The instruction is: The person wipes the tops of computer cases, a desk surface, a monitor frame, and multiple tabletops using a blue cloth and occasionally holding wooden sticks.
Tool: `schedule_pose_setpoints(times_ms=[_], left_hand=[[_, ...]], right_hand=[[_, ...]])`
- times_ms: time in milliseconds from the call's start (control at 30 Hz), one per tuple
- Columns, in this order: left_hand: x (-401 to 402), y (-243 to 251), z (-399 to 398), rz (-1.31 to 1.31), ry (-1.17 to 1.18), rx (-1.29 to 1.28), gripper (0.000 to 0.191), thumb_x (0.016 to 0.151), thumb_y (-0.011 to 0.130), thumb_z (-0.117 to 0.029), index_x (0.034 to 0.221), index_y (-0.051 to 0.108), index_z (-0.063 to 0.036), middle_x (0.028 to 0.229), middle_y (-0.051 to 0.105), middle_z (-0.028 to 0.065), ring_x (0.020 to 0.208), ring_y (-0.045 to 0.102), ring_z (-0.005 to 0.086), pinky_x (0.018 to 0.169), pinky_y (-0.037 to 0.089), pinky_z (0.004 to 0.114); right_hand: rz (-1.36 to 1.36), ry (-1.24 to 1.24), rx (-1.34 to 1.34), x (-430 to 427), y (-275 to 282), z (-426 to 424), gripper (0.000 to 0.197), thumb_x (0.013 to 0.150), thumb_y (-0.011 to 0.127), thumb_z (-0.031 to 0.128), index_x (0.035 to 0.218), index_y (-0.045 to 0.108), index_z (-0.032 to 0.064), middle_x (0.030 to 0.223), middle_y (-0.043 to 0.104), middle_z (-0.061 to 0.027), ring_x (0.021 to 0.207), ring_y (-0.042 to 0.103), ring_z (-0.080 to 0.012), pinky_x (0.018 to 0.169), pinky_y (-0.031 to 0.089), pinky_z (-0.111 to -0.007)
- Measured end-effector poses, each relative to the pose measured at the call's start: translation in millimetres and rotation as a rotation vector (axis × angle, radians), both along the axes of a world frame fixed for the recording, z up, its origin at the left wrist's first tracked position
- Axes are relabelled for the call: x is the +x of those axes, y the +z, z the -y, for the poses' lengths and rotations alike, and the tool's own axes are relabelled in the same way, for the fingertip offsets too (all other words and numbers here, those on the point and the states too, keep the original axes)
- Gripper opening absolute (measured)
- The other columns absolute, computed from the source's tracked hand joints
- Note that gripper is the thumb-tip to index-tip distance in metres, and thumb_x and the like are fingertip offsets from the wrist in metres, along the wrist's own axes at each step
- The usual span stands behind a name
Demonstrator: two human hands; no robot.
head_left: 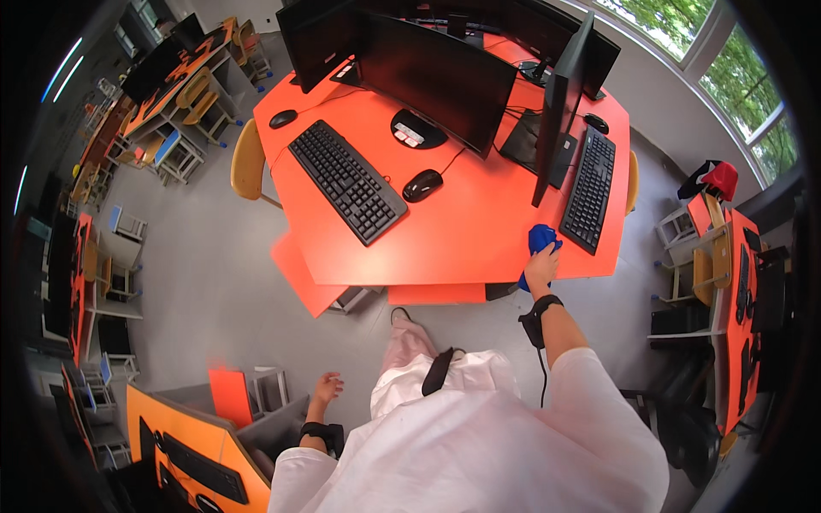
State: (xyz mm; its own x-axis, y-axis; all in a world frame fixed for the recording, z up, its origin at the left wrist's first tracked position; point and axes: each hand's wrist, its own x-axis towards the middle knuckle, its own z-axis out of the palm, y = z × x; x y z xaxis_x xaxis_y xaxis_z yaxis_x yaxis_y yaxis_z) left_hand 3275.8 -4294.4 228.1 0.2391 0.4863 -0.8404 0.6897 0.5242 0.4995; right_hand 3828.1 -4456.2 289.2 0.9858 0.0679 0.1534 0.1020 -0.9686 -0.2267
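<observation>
My right hand (pixel 542 266) grips a blue cloth (pixel 541 239) at the front edge of the red-orange table (pixel 449 250), near the right side; part of the cloth hangs below the edge. Just beyond it lies a black keyboard (pixel 588 189), with a monitor (pixel 564 102) standing to its left. My left hand (pixel 328 387) hangs away from the table at my side, fingers apart and slightly curled, holding nothing. On the table's left part are another black keyboard (pixel 347 181) and a black mouse (pixel 423 185), in front of a wide monitor (pixel 436 80) on a round base.
A red stool top (pixel 306 276) juts out at the table's front left. A wooden chair (pixel 248 160) stands on the left side. Behind me at lower left is an orange desk (pixel 192 436) with a keyboard. More desks and chairs line both sides; windows (pixel 737 77) are at upper right.
</observation>
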Motion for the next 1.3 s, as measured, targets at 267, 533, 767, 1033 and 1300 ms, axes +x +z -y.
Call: schedule_pose_setpoints(times_ms=[267, 533, 767, 1033, 1300], left_hand=[[118.9, 83.0, -128.4, 0.296, -0.194, 0.765, 0.023, 0.077, 0.044, -0.004, 0.099, 0.052, -0.0009, 0.089, 0.056, 0.0091, 0.075, 0.052, 0.0166, 0.067, 0.043, 0.026], [271.1, 129.1, -164.9, 0.527, -0.663, 0.992, 0.023, 0.074, 0.048, -0.007, 0.096, 0.053, -0.0031, 0.094, 0.053, 0.0113, 0.091, 0.047, 0.026, 0.081, 0.037, 0.033], [403.8, 125.2, -156.5, 0.382, -0.827, 1.136, 0.036, 0.067, 0.057, -0.011, 0.102, 0.05, -0.0054, 0.098, 0.048, 0.0129, 0.093, 0.043, 0.0309, 0.081, 0.036, 0.038], [461.3, 91.6, -152.0, 0.027, -0.83, 1.182, 0.065, 0.064, 0.066, -0.018, 0.119, 0.033, -0.0062, 0.11, 0.041, 0.0148, 0.1, 0.042, 0.0314, 0.08, 0.039, 0.04], [463.0, 91.3, -172.6, 0.114, -0.674, 1.08, 0.051, 0.066, 0.065, -0.016, 0.11, 0.043, 0.0003, 0.097, 0.05, 0.0181, 0.089, 0.05, 0.033, 0.078, 0.041, 0.038]], right_hand=[[-0.209, 0.325, 0.007, -4.1, 11.4, -133.8, 0.052, 0.074, 0.058, 0.024, 0.121, 0.036, 0.0149, 0.113, 0.041, -0.0105, 0.098, 0.045, -0.032, 0.079, 0.041, -0.041], [-0.113, 0.964, -0.029, -76.9, 40.6, -111.4, 0.062, 0.065, 0.061, 0.013, 0.122, 0.038, 0.0204, 0.113, 0.043, -0.0078, 0.094, 0.046, -0.0268, 0.079, 0.04, -0.039], [-0.182, 0.742, 0.06, -44.8, 36.2, -49.5, 0.063, 0.065, 0.06, 0.01, 0.123, 0.037, 0.0193, 0.113, 0.042, -0.008, 0.094, 0.045, -0.0285, 0.078, 0.039, -0.039], [-0.19, 0.806, -0.016, -18.6, 42.0, -44.2, 0.065, 0.065, 0.063, 0.012, 0.123, 0.035, 0.0153, 0.117, 0.038, -0.0121, 0.099, 0.044, -0.0295, 0.077, 0.039, -0.04], [-0.145, 1.117, 0.075, 5.0, 66.4, -105.0, 0.062, 0.063, 0.063, 0.021, 0.118, 0.039, 0.0093, 0.122, 0.032, -0.0144, 0.115, 0.029, -0.0313, 0.092, 0.025, -0.043]])
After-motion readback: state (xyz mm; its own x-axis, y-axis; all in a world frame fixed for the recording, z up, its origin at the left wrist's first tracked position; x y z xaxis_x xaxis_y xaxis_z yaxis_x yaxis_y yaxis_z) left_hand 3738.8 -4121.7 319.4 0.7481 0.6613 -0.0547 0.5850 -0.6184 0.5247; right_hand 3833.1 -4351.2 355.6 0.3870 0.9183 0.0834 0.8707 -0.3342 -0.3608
